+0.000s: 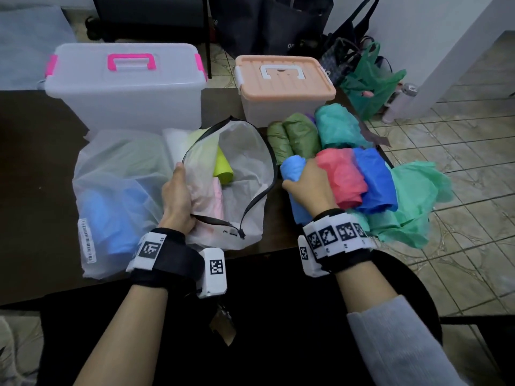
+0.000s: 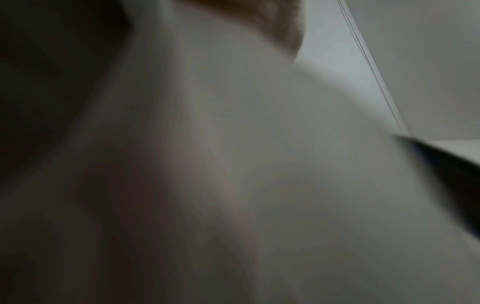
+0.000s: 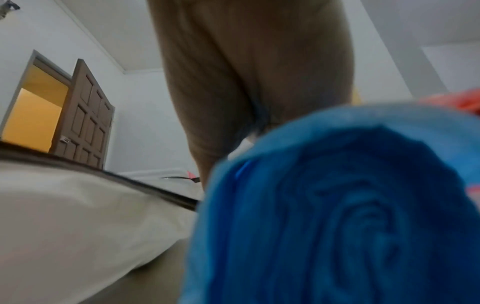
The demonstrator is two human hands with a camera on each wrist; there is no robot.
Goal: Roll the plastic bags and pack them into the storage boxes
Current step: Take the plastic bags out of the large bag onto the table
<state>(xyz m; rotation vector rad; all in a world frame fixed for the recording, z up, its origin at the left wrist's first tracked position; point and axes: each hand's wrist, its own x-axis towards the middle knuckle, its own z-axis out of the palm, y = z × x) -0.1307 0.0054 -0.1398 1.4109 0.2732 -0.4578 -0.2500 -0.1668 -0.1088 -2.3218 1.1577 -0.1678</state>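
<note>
Dark table (image 1: 41, 168) – left hand (image 1: 178, 199) grips mesh pouch (image 1: 239, 151) (unzipped), right hand (image 1: 309, 188) clasps light-blue roll (image 1: 292, 168)

Lt-blue roll (image 1: 292, 169) lay by red roll (image 1: 341, 178) & blue roll (image 1: 374, 181); olive rolls (image 1: 292, 137), teal roll (image 1: 335, 126) behind. Clear box (image 1: 125, 87), peach box (image 1: 284, 87) lidded.

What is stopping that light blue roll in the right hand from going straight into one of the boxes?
Both lids are shut: the peach lid and the clear box's pink-handled lid. The right hand already grips the light blue roll.
</note>
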